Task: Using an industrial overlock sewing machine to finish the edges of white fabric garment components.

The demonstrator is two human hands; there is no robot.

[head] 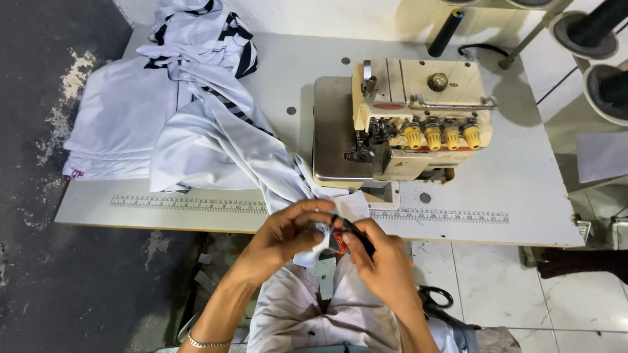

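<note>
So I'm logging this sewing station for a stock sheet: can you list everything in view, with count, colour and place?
sewing machine: one, cream with four yellow knobs, on the table, right of middle
table: one, white, ruler strip along its front edge
cloth pile: white with black stripes, left on the table, trailing down to the hands
thread cone: one, black, behind the machine
scissors: one pair, black, by the person's lap on the right
snips: one, black and red, in the right hand
bracelet: one, silver, left wrist
left hand: pinching the white cloth
right hand: holding the snips at the cloth
</note>
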